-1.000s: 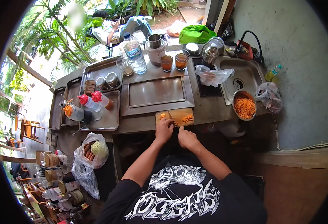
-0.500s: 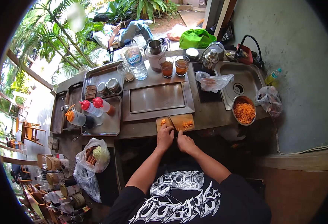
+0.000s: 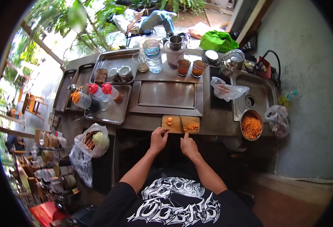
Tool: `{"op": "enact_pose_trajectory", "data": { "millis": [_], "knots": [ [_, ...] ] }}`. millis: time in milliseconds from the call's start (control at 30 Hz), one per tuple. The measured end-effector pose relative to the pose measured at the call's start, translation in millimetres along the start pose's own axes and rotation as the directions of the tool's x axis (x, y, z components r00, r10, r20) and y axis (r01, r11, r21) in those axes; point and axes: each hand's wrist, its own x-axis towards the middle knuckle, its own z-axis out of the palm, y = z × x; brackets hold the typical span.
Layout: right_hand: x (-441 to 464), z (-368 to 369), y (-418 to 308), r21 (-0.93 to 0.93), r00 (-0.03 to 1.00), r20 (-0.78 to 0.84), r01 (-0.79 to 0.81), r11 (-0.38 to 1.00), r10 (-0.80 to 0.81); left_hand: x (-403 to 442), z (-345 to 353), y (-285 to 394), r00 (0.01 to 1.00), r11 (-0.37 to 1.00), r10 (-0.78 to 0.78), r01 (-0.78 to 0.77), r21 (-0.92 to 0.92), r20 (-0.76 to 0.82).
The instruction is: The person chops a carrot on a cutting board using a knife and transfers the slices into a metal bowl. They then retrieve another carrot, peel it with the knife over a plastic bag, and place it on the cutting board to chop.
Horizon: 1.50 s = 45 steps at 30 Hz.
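A wooden cutting board (image 3: 173, 128) lies at the counter's front edge, with orange pieces (image 3: 169, 121) at its left and more orange pieces (image 3: 193, 127) at its right. Between them a knife (image 3: 182, 123) points away from me, and my right hand (image 3: 189, 146) is closed round its handle. My left hand (image 3: 159, 139) is at the board's lower left corner, its fingers curled together around something too small to name. A metal bowl of orange shreds (image 3: 251, 125) stands to the right.
Behind the board is a metal panel (image 3: 166, 94). Squeeze bottles stand on a tray (image 3: 117, 117) at the left, near a bag of vegetables (image 3: 98, 142). A water bottle (image 3: 153, 56), two glasses and a sink (image 3: 263, 87) are further back. A person (image 3: 151, 20) reclines outside.
My left hand has drawn back from the orange pieces to the board's lower left corner. The knife stays in my right hand. The view has shifted, so the counter appears turned and further right.
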Motion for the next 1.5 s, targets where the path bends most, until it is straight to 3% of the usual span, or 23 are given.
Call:
{"op": "enact_pose_trajectory", "data": {
  "millis": [167, 300, 433, 533, 600, 767, 900, 967, 1100, 1233, 1300, 1433, 1500],
  "knots": [
    [9, -15, 28, -0.042, 0.998, -0.058, 0.026, 0.999, -0.028, 32, -17, -1, 0.989, 0.987, 0.147, -0.145, 0.073, -0.028],
    [-1, -31, 19, -0.103, 0.993, -0.084, 0.072, 0.992, -0.081, 58, -21, 9, 0.992, 0.995, 0.075, -0.081, 0.058, 0.105],
    [-4, -30, 15, -0.152, 0.995, -0.048, 0.075, 0.986, -0.083, 73, -13, -2, 0.969, 0.975, 0.184, -0.202, 0.096, 0.168],
    [-8, -28, 8, -0.144, 0.998, -0.06, 0.022, 0.989, -0.03, 80, -13, -1, 0.951, 0.965, 0.163, -0.208, 0.157, 0.262],
    [-6, -28, 4, -0.13, 0.997, -0.08, -0.013, 0.991, 0.003, 86, -13, 2, 0.952, 0.977, 0.071, -0.127, 0.172, 0.299],
    [-3, -34, -6, -0.121, 0.997, -0.05, 0.06, 0.991, -0.066, 100, -16, 0, 0.936, 0.979, 0.042, -0.108, 0.171, 0.35],
    [-1, -23, -5, -0.177, 0.994, -0.055, 0.088, 0.98, -0.099, 108, -19, -3, 0.953, 0.983, 0.156, -0.176, 0.055, 0.258],
    [-8, -12, -6, -0.163, 0.995, -0.072, 0.054, 0.985, -0.066, 105, -19, -3, 0.975, 0.985, 0.136, -0.114, -0.13, 0.178],
    [-14, 1, -15, -0.153, 0.998, -0.063, -0.021, 0.988, 0.011, 87, -26, 6, 0.946, 0.988, 0.096, -0.052, -0.147, 0.31],
    [-12, 1, -12, -0.115, 0.994, -0.083, -0.081, 0.99, 0.072, 68, -16, 3, 0.944, 0.983, 0.096, -0.039, -0.181, 0.315],
    [-8, 0, -7, -0.029, 0.969, -0.209, -0.138, 0.99, 0.129, 61, -11, 2, 0.938, 0.985, 0.052, 0.009, -0.174, 0.343],
    [-4, -4, -2, 0.024, 0.978, -0.186, -0.086, 0.996, 0.089, 54, 5, 4, 0.955, 0.982, 0.024, 0.033, -0.185, 0.295],
    [-6, 1, -1, 0.042, 0.988, -0.144, -0.051, 0.998, 0.057, 53, 12, 9, 0.973, 0.995, 0.041, -0.018, -0.101, 0.228]
  ]
}}
